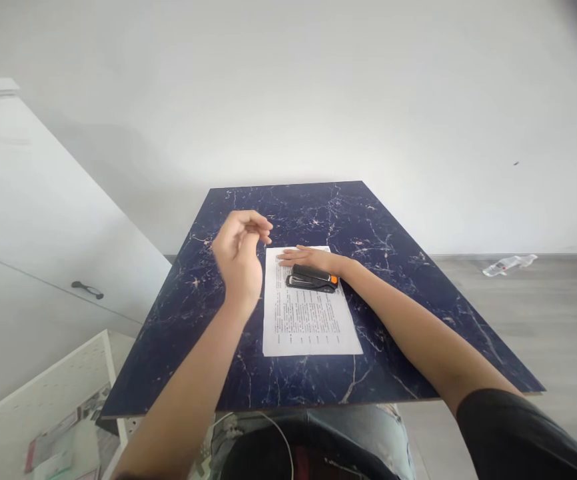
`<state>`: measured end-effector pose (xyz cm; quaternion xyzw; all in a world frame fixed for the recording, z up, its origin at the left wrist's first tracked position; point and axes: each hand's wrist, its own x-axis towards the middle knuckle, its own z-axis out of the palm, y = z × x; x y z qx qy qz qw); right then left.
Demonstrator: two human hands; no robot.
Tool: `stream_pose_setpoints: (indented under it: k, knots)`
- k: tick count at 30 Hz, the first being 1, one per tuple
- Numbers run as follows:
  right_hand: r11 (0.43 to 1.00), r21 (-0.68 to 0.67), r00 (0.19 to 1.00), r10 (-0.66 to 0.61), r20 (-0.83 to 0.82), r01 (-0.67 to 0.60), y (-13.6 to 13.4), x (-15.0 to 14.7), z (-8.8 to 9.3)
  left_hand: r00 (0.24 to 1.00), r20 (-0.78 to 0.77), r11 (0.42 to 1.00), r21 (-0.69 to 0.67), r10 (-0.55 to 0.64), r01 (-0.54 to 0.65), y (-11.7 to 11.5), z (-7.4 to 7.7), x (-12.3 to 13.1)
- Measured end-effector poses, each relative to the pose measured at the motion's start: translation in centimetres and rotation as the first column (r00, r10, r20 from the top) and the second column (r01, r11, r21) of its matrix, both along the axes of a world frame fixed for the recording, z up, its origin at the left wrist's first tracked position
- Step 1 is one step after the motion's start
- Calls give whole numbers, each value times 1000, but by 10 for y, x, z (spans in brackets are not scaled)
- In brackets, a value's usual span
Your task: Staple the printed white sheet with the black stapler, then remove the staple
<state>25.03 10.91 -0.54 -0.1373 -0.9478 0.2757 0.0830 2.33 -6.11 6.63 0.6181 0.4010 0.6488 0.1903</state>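
Observation:
A stack of printed paper sheets (pixel 306 327) lies on the dark blue marbled table (pixel 393 253). On the sheets rests a black stapler (pixel 312 279) with an orange patch at its right end. My right hand (pixel 311 256) lies flat on the top part of the paper, fingers stretched to the left, just beyond the stapler. Raised to the left of the paper is my left hand (pixel 242 250), its fingers loosely curved and apart from the thumb. Nothing shows between them.
At the left stands a white cabinet with a dark handle (pixel 87 289). A white basket (pixel 43 373) with several items sits low at the left. On the floor at the right, by the wall, lies a clear plastic bottle (pixel 509 265).

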Motion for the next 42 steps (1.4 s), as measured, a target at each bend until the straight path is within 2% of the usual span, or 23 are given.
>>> stream_pose_setpoints:
  k: [2, 3, 4, 6, 8, 10, 12, 14, 15, 17, 19, 22, 24, 27, 30, 34, 38, 42]
  knots:
    - [1000, -7, 1000, -9, 9, 9, 2, -1, 0, 981, 167, 989, -125, 102, -82, 71, -8, -2]
    - [1000, -4, 1000, -16, 15, 16, 3, -2, -1, 978, 162, 975, -202, 131, -97, 95, -19, -5]
    - [1000, -1, 999, -25, 21, 25, 3, -3, -2, 976, 134, 954, -270, 173, -132, 111, -32, -10]
    - [999, 2, 999, -47, 22, 46, 3, -5, -5, 971, 69, 924, -329, 229, -194, 126, -59, -23]
    - [999, -5, 999, -51, 9, 51, 2, -6, -6, 976, 21, 928, -314, 217, -199, 129, -78, -33]
    - [997, -18, 996, -82, -32, 81, 1, -3, -4, 981, 27, 939, -296, 194, -177, 127, -87, -37]
    - [972, -54, 967, -232, -103, 227, -1, 7, 3, 984, 83, 945, -303, 155, -123, 123, -89, -34]
    - [899, -163, 894, -429, -131, 407, -8, 24, 14, 977, 186, 947, -319, 106, -41, 118, -88, -25]
    - [858, -239, 866, -489, -102, 456, -12, 33, 21, 965, 249, 945, -327, 81, 5, 114, -87, -19]
    - [822, -389, 896, -443, 19, 415, -24, 51, 34, 933, 356, 933, -350, 48, 86, 107, -87, -6]
    - [826, -456, 941, -324, 96, 331, -37, 64, 46, 926, 377, 914, -381, 18, 137, 102, -88, 2]
    - [839, -484, 969, -219, 116, 248, -51, 72, 53, 966, 259, 896, -429, -4, 119, 100, -89, 6]
    - [806, -546, 974, -195, 118, 228, -54, 74, 53, 987, 160, 893, -444, -6, 77, 102, -90, 5]
    - [747, -628, 975, -195, 107, 218, -54, 74, 51, 992, 124, 897, -436, -17, 70, 104, -91, 3]
    - [731, -649, 976, -198, 91, 209, -53, 74, 50, 981, 190, 890, -441, -36, 117, 107, -90, 1]
    - [678, -685, 956, -274, 104, 268, -51, 73, 44, 957, 286, 871, -455, -54, 185, 109, -88, -3]
    - [674, -680, 949, -294, 111, 288, -47, 73, 35, 924, 380, 856, -460, -49, 235, 111, -85, -6]
    - [663, -683, 944, -304, 130, 308, -45, 75, 31, 925, 376, 854, -464, -53, 237, 110, -85, -5]
